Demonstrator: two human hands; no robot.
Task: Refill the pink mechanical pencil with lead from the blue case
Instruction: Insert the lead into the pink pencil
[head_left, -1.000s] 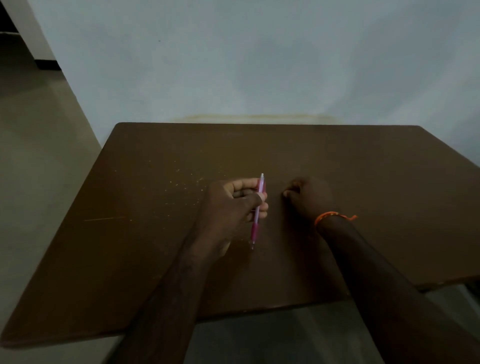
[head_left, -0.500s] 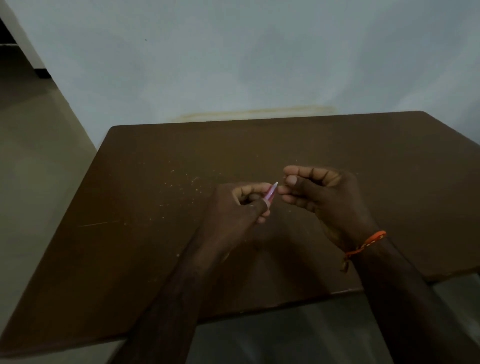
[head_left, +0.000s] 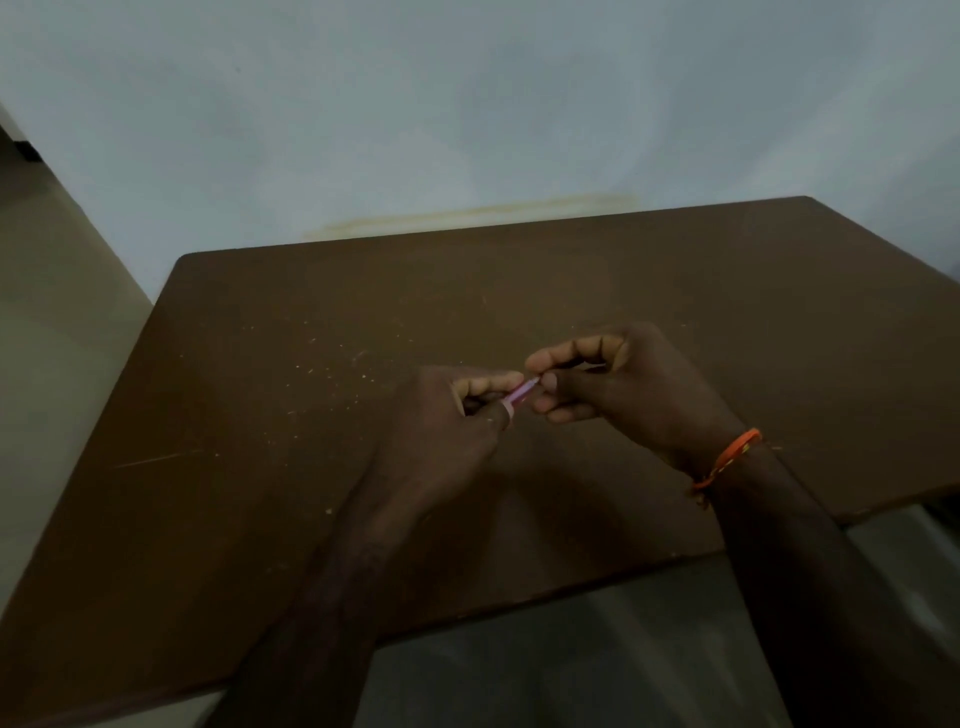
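Currently, two hands are working above the middle of one brown table (head_left: 260, 519). The left hand (head_left: 441, 431) is curling around the pink mechanical pencil (head_left: 521, 393), with only a short upper section of the barrel showing between its thumb and forefinger; the rest is lying hidden in the fist. The pencil is tilting up and to the right, its exposed end pointing into the right hand (head_left: 623, 384). The right hand's thumb and forefinger are pinching together at that end, touching it or just beside it; whether they are holding a lead cannot be told, as the light is dim and the detail too fine. One orange thread bracelet (head_left: 727, 462) is circling the right wrist.

Both hands are sitting clear of every table edge. The near edge is running diagonally under both forearms, from the lower left up to the right. The far edge is lying close to one pale wall (head_left: 467, 104), and the left edge is bordering open floor (head_left: 52, 312). Bare tabletop is extending to the left, to the right and beyond the hands. A scatter of small pale specks (head_left: 332, 364) is lying on the surface left of the hands, well apart from the edges.
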